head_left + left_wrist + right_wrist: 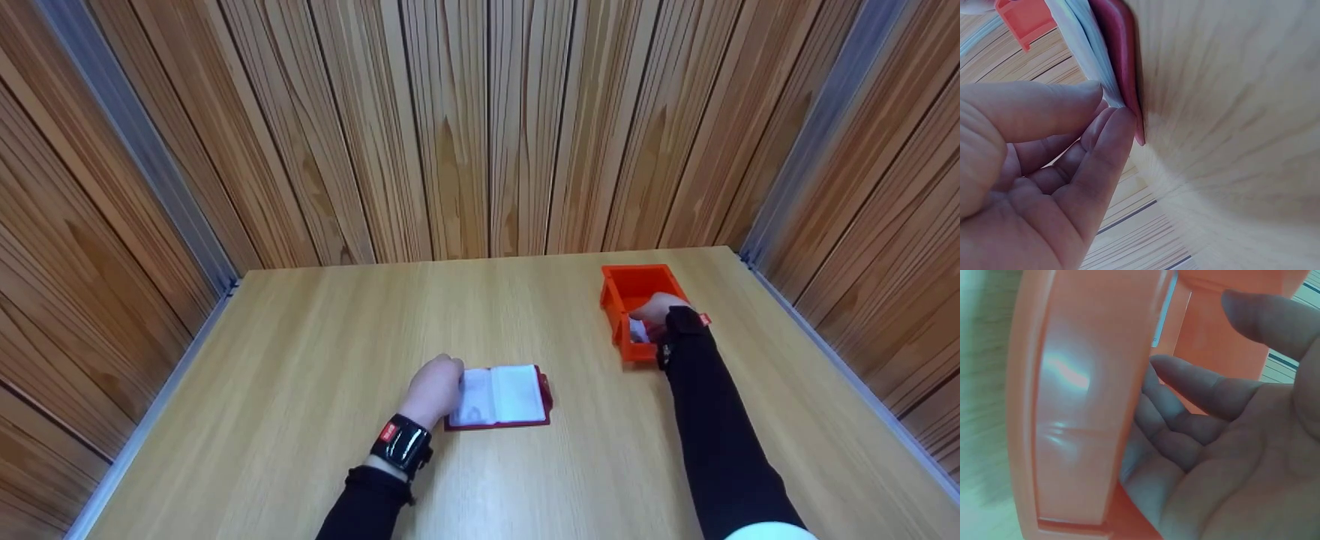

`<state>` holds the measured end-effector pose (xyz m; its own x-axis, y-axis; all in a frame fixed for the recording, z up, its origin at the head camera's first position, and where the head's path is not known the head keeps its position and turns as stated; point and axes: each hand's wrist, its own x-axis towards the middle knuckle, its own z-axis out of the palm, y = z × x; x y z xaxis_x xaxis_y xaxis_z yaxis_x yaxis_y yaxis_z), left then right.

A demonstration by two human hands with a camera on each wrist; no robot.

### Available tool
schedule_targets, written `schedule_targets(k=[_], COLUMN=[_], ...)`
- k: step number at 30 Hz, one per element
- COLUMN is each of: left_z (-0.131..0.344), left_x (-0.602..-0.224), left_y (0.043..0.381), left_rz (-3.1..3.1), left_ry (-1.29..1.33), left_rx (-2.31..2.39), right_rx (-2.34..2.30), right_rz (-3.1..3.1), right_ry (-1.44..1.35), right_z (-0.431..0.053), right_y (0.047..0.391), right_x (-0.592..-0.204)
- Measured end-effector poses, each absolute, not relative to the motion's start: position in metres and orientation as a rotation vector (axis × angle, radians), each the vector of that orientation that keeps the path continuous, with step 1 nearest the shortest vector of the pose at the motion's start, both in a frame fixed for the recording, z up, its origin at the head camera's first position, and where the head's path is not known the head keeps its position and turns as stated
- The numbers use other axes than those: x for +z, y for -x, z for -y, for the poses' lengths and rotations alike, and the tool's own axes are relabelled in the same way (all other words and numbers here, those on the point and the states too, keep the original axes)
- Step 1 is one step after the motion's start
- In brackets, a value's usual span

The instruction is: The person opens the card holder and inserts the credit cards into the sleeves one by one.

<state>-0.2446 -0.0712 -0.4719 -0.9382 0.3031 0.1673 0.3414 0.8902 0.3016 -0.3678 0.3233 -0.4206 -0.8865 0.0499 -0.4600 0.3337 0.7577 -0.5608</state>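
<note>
A small red card holder (549, 390) lies spread open on the table, its whitish, see-through sleeves (517, 394) facing up. At its left edge my left hand (435, 390) pinches the sleeves; in the left wrist view the thumb (1075, 95) lies on them and the fingers are at the edge by the red cover (1123, 50). My right hand (658, 306) reaches into an orange bin (611, 300). In the right wrist view its thumb stands apart from the loosely bent fingers, whose tips are partly hidden by the bin wall (1084, 394). A whitish, patterned item (638, 331) shows beside that hand inside the bin.
The bin stands at the right rear of the light wooden table (337, 322). Wood-plank walls (450, 135) enclose the table at the back and sides, with grey metal strips (150, 135) at the corners. A white rounded edge (771, 531) shows at the bottom right.
</note>
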Motion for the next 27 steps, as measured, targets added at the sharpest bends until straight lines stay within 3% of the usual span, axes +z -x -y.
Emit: schedule_targets(k=[27], left_z=[0.0716], left_x=[-0.4712], left_y=[0.2462], left_rz=[2.958], left_ry=[0.507], left_rx=[-0.486], right_rx=[-0.909], right_rz=[-2.537], right_ry=[-0.259], right_z=[-0.3236], right_y=[0.3707], right_x=[-0.4219])
